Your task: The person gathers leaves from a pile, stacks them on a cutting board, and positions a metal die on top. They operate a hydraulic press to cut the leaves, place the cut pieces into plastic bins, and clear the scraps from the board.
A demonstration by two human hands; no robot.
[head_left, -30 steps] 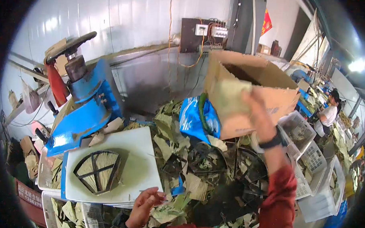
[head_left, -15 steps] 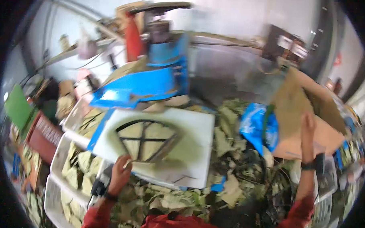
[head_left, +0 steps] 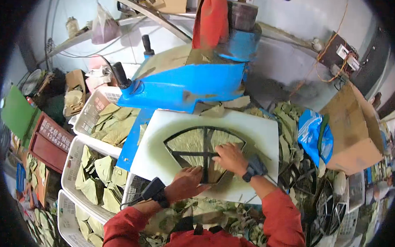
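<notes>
A black fan-shaped cutting die (head_left: 206, 145) with crossed inner bars lies on a white board (head_left: 260, 182). Dry olive-green leaf (head_left: 186, 142) shows through its openings. My left hand (head_left: 185, 185) is at the die's narrow lower end, fingers over its edge and thumb below. My right hand (head_left: 232, 158) reaches over the die's right side, its bent fingers on the crossbar near the middle. The undersides of the fingers are hidden in both hands. Just behind the board stands a blue machine (head_left: 185, 86) with black handles.
White baskets (head_left: 70, 162) of cut leaf pieces stand on the left. On the right are a cardboard box (head_left: 354, 129), a blue plastic bag (head_left: 311, 135) and more black dies (head_left: 327, 211). Leaf scraps (head_left: 229, 216) lie in front of the board.
My right hand has come from the cardboard box to the die. My left hand stays at the die's lower end. The view has shifted, and the blue machine's arm appears larger.
</notes>
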